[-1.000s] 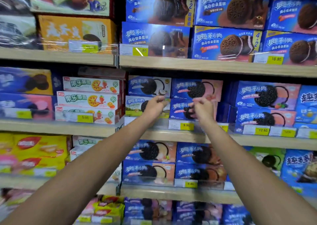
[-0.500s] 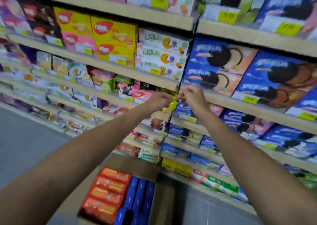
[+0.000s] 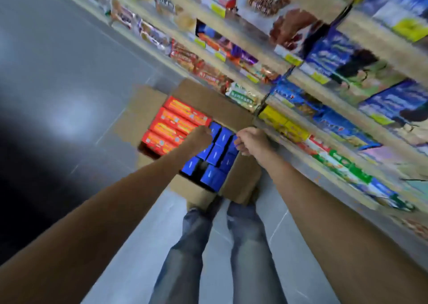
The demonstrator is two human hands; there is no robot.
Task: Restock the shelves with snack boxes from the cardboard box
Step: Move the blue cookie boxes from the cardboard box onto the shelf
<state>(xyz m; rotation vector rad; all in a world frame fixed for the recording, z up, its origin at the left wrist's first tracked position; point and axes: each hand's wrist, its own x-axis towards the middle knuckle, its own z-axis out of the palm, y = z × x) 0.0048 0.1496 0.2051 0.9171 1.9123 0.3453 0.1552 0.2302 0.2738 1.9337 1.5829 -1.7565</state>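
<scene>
An open cardboard box (image 3: 209, 105) stands on the floor in front of my feet. Red-orange snack boxes (image 3: 172, 127) fill its left half and blue snack boxes (image 3: 215, 156) stand on end in its right half. My left hand (image 3: 201, 135) is over the seam between the red and blue boxes, its fingers curled into a fist with nothing in it. Over the blue boxes near the right wall, my right hand (image 3: 251, 141) also has curled fingers and holds nothing. Both hands look to be above the boxes, not touching them.
Stocked shelves (image 3: 301, 79) run diagonally along the right, with blue cookie boxes (image 3: 342, 55), yellow packs (image 3: 281, 120) and yellow price tags. Grey tiled floor (image 3: 69, 83) lies to the left. My legs in jeans (image 3: 196, 245) stand just behind the carton.
My view has swung down from the middle shelf to the carton on the floor. Both hands came away from the shelf edge and now hang over the carton.
</scene>
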